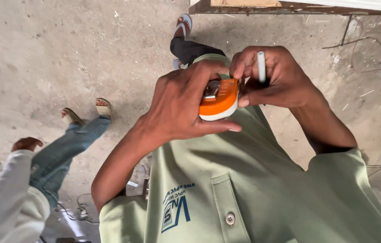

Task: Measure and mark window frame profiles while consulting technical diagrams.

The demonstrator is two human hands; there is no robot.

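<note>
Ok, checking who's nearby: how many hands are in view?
3: the left hand on the orange tape measure, the right hand holding a white stick, a co-worker's hand at far left. Others may be hidden.

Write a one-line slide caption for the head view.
Left hand grips an orange-and-white plastic tape measure while the right hand, holding a slim white stick, touches its end.

Dusty concrete floor (64, 54), wooden plank edge (244, 5)

Left hand (179, 105) grips an orange-and-white tape measure (219, 100) against a green shirt (244, 189). Right hand (274, 76) touches its edge, a white pencil (261, 66) between the fingers. A second person's sleeve (8, 198) and jeans (62, 150) stand left on the concrete floor (64, 54).
</note>
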